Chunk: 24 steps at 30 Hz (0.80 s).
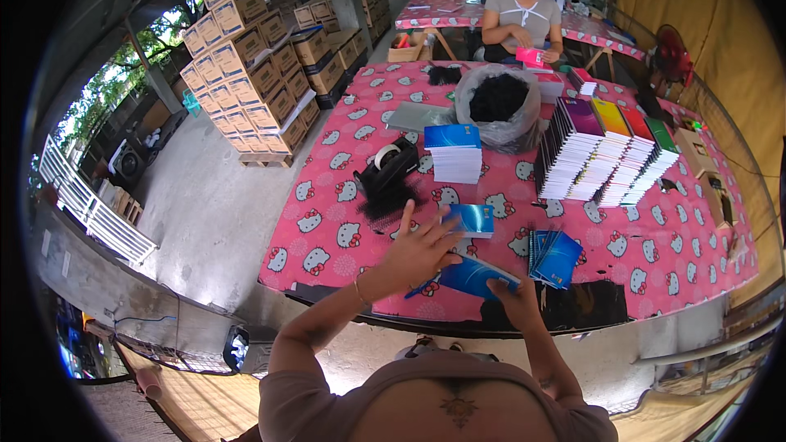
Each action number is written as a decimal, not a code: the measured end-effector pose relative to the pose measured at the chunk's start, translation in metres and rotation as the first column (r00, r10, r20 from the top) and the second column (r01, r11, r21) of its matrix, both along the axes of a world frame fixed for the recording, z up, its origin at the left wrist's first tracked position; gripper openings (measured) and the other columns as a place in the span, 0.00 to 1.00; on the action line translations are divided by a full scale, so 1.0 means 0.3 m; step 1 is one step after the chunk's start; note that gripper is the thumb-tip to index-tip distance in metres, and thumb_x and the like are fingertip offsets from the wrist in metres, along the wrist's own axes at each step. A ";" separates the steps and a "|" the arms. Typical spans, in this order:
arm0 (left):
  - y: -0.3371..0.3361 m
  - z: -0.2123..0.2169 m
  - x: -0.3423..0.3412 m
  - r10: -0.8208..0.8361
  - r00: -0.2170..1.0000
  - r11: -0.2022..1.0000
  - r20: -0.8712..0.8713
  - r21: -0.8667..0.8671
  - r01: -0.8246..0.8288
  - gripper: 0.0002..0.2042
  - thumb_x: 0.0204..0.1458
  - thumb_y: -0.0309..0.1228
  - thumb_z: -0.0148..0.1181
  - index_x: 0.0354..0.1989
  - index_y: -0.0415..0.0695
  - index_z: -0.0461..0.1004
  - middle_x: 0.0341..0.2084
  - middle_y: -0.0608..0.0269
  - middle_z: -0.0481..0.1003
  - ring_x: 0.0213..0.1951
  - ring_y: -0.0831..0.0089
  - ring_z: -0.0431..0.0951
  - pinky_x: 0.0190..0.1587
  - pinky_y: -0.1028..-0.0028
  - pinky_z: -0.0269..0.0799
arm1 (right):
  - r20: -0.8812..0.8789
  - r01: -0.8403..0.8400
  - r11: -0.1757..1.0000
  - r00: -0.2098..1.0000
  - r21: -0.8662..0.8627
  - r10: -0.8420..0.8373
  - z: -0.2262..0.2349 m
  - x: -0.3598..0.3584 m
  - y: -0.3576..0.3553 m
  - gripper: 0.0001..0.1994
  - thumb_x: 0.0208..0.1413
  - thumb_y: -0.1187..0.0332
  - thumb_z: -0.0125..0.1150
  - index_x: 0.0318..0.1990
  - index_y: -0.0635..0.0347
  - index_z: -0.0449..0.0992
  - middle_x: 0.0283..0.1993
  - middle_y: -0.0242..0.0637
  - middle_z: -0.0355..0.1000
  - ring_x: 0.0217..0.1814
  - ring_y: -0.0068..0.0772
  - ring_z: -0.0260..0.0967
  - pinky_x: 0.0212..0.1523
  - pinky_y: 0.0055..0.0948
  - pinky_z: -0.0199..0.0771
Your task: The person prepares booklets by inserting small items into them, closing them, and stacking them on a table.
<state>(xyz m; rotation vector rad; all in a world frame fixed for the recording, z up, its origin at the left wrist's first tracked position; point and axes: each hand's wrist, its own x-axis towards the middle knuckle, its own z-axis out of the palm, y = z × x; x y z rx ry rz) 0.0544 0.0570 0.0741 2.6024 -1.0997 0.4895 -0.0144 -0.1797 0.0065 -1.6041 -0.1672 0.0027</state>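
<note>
A blue-covered notebook (471, 278) lies near the table's front edge. My right hand (517, 301) grips its right end, thumb on top. My left hand (422, 247) is spread over its left end, fingers stretched out; whether the palm touches it I cannot tell. Just beyond the left fingertips sits a short stack of blue notebooks (472, 221). To the right of it lie several blue notebooks with black spiral binding (557, 258), loosely fanned. Behind the short stack stands a taller pile of blue notebooks (453, 154). Left of that pile are a black tape dispenser (386, 170) and black binding coils (393, 203).
A plastic bag (467, 102) of black material stands mid-table. Tall notebook stacks (606, 151) in purple, yellow, red and green rise at right. Across the table a person (524, 20) handles a pink booklet (530, 56). Cardboard boxes (250, 74) are piled on the floor at left.
</note>
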 end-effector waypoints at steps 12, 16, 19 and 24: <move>-0.062 -0.214 -0.152 0.113 0.993 0.984 0.045 0.137 -0.118 0.47 0.49 0.56 0.60 0.69 0.33 0.53 0.70 0.38 0.52 0.73 0.48 0.47 0.66 0.32 0.39 | -0.170 0.135 0.979 0.979 0.155 -0.109 0.042 0.001 0.065 0.16 0.60 0.66 0.63 0.51 0.66 0.77 0.35 0.25 0.72 0.36 0.16 0.65 0.38 0.20 0.67; -0.078 -0.066 -0.024 0.192 0.970 0.979 0.147 0.038 -0.199 0.44 0.51 0.54 0.60 0.69 0.34 0.54 0.70 0.40 0.53 0.73 0.46 0.47 0.68 0.36 0.35 | -0.154 0.071 0.990 0.987 0.124 -0.052 0.018 0.008 0.065 0.16 0.61 0.66 0.63 0.52 0.66 0.77 0.36 0.26 0.72 0.37 0.16 0.65 0.40 0.21 0.67; -0.092 -0.116 -0.095 0.087 0.995 0.996 0.057 0.032 -0.089 0.44 0.52 0.52 0.60 0.69 0.34 0.53 0.70 0.41 0.53 0.73 0.46 0.48 0.68 0.37 0.36 | -0.187 0.073 0.968 0.982 0.238 -0.028 0.062 0.002 0.048 0.15 0.61 0.68 0.62 0.52 0.65 0.77 0.36 0.25 0.72 0.37 0.16 0.65 0.39 0.20 0.67; -0.102 -0.037 0.020 0.181 0.952 0.973 0.246 0.095 -0.210 0.43 0.52 0.54 0.58 0.69 0.35 0.55 0.69 0.41 0.54 0.73 0.48 0.50 0.68 0.38 0.38 | -0.077 0.002 1.000 0.997 -0.005 -0.002 0.048 0.010 0.048 0.14 0.62 0.68 0.61 0.52 0.63 0.78 0.35 0.24 0.73 0.36 0.14 0.65 0.37 0.20 0.67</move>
